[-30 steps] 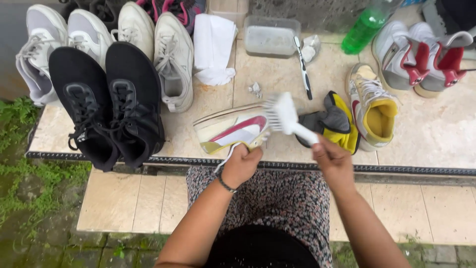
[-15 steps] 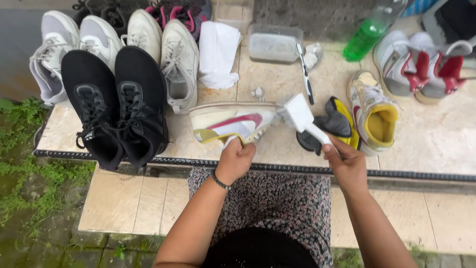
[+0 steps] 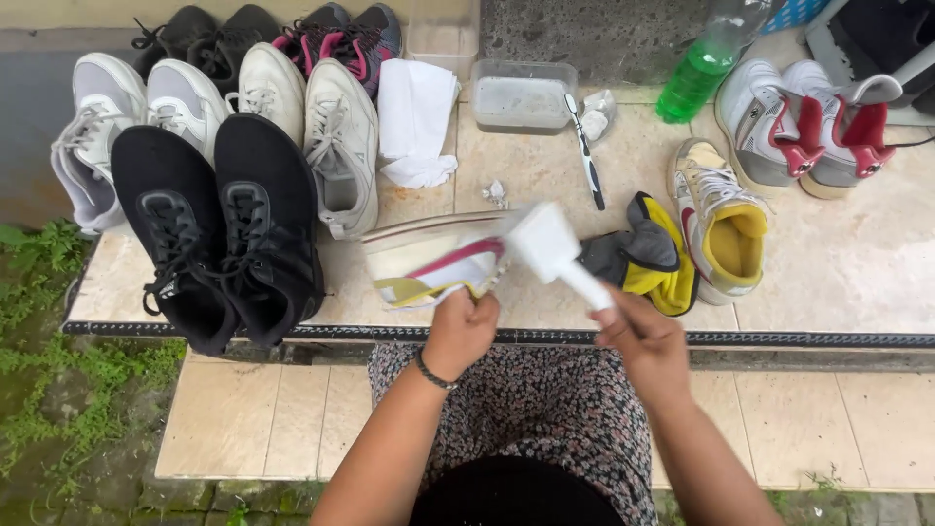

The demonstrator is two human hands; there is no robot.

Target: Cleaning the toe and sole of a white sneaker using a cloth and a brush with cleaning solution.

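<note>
Gripping a white brush (image 3: 548, 244) – right hand (image 3: 645, 336); left hand (image 3: 460, 331) clasping sneaker (image 3: 433, 263) – beige tiled ledge (image 3: 857, 263).

Sneaker (image 3: 433, 261) above the left hand (image 3: 460, 329): cream-white with a red stripe and yellowish sole; brush (image 3: 557, 251) above the right hand (image 3: 645, 336): white. Left of the hands, black pair (image 3: 216, 229); right, grey-and-yellow cloth (image 3: 648, 255), then a yellow-lined sneaker (image 3: 723, 226). Far beyond: green bottle (image 3: 699, 70); beige marbled counter (image 3: 857, 263); floral-speckled dark skirt (image 3: 531, 409) beneath.

bare forearms, dark bracelet (image 3: 433, 373) on left wrist, speckled floral skirt (image 3: 531, 414)
</note>
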